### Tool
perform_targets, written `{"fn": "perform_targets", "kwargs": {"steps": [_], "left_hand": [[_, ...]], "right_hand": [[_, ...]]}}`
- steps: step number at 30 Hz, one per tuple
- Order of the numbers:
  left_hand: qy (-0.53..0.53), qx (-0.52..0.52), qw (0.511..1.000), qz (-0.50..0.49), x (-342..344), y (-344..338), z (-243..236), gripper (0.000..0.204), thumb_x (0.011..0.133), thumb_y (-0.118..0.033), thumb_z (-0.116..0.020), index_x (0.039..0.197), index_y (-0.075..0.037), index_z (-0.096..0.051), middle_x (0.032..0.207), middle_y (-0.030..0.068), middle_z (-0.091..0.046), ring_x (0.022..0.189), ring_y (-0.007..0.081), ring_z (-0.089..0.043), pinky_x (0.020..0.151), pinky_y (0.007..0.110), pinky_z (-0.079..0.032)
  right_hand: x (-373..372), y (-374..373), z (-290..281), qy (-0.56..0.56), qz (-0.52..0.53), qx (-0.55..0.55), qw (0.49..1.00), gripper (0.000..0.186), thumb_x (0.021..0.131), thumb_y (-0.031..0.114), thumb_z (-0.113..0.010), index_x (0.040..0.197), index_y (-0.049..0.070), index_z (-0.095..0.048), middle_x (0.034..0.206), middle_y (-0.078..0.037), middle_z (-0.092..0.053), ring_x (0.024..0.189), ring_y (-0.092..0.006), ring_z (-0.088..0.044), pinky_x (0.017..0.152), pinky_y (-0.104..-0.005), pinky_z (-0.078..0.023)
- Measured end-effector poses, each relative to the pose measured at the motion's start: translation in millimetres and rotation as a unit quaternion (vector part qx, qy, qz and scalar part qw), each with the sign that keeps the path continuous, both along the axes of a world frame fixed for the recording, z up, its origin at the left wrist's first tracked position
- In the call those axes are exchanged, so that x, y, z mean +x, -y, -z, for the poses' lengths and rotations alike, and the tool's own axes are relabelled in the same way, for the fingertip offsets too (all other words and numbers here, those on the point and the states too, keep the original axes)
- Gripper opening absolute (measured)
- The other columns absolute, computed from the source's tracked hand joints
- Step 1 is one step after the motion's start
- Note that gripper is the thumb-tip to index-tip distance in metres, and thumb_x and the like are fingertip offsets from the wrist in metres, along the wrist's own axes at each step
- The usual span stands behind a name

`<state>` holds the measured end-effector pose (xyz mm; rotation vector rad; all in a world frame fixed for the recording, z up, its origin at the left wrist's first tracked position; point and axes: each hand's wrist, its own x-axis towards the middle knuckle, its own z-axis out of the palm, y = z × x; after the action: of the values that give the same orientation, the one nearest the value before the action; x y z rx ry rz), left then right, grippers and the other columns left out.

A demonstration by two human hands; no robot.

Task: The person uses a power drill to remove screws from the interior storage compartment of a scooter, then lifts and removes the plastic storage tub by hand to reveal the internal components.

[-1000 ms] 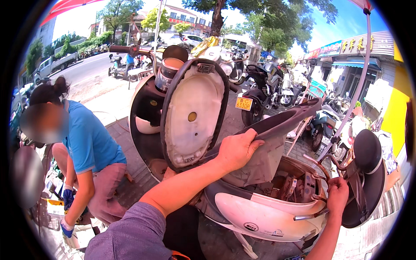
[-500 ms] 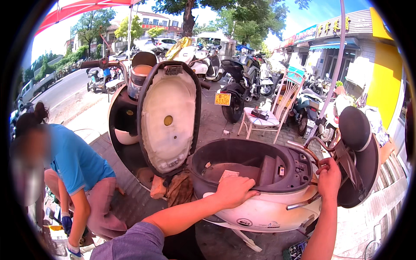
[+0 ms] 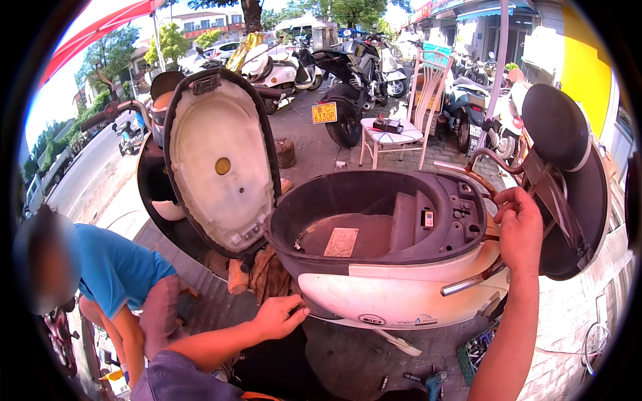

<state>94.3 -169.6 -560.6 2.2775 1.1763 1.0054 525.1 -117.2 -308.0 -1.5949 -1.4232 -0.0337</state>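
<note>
Just before the front end of a white, glossy scooter side panel [image 3: 401,297], the left hand [image 3: 279,318] has its fingers loosely curled and its thumb near them; whether it pinches anything or touches the panel cannot be told. At the scooter's rear, the right hand [image 3: 520,220] is bent at the fingers beside a brown-stained, curved metal grab rail [image 3: 476,160], and whether it grips the rail is unclear. Between the hands, above the panel, sits a black, oval plastic storage bucket [image 3: 314,190], seated in the scooter body, with a pale rectangular card [image 3: 342,242] lying on its floor. Toward the front, a black-rimmed seat with a whitish underside [image 3: 217,127] stands tipped upright; by its lower end are a crumpled brown cloth [image 3: 271,274] and an orange-brown block [image 3: 237,277]. Behind the right hand is a black, rounded backrest pad [image 3: 557,127]. On the ground near the right forearm lies a green tray of small metal tools [image 3: 476,351]. Farther out, a person in a blue shirt [image 3: 124,260] bends down at the left, and a white slatted-back chair [image 3: 394,136] stands beyond the bucket, near a black motorcycle [image 3: 348,77].
</note>
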Motion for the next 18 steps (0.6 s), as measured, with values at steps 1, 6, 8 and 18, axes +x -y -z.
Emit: {"fn": "perform_targets", "kwargs": {"steps": [1,6,8,18], "left_hand": [[0.089,-0.241,0.966,-0.023,-13.2,1.3,21.7,0.019,0.1,-0.02,-0.065,0.088,-0.007,-0.061,0.068,0.0044,-0.056,0.054,0.0235,-0.054,0.052,0.034,-0.043],[0.397,-0.739,0.542,-0.054,-92.5,5.4,103.0,0.033,0.107,-0.032,-0.053,0.079,-0.016,-0.045,0.06,-0.0036,-0.035,0.045,0.0092,-0.03,0.04,0.024,-0.025],[0.439,-0.747,0.497,-0.049,-101.3,-3.7,107.6,0.035,0.108,-0.035,-0.053,0.079,-0.017,-0.043,0.061,-0.0044,-0.035,0.044,0.0084,-0.028,0.04,0.023,-0.023],[0.4,-0.728,0.548,-0.098,-83.9,-8.1,113.4,0.036,0.109,-0.039,-0.05,0.082,-0.017,-0.043,0.061,-0.0032,-0.035,0.045,0.0092,-0.028,0.037,0.023,-0.023]], "right_hand": [[6.3,1.0,0.9,0.0,-0.012,0.006,1.0,0.026,0.086,-0.005,-0.045,0.097,-0.001,-0.068,0.082,-0.01,-0.063,0.072,-0.0184,-0.063,0.072,-0.0336,-0.05],[-0.4,6.5,-0.1,-0.034,-0.016,-0.008,0.999,0.028,0.09,-0.002,-0.042,0.1,0.001,-0.067,0.069,-0.002,-0.055,0.064,-0.0093,-0.052,0.065,-0.0278,-0.044],[-2.9,7.3,-2.9,-0.043,-0.019,-0.013,0.999,0.028,0.091,-0.002,-0.042,0.1,0.001,-0.067,0.069,-0.001,-0.054,0.064,-0.0084,-0.05,0.064,-0.0271,-0.043],[0.2,3.8,1.4,-0.05,-0.012,0.005,0.999,0.027,0.089,0.0,-0.043,0.097,0.001,-0.069,0.067,-0.001,-0.055,0.063,-0.0091,-0.05,0.063,-0.0284,-0.042]]}}
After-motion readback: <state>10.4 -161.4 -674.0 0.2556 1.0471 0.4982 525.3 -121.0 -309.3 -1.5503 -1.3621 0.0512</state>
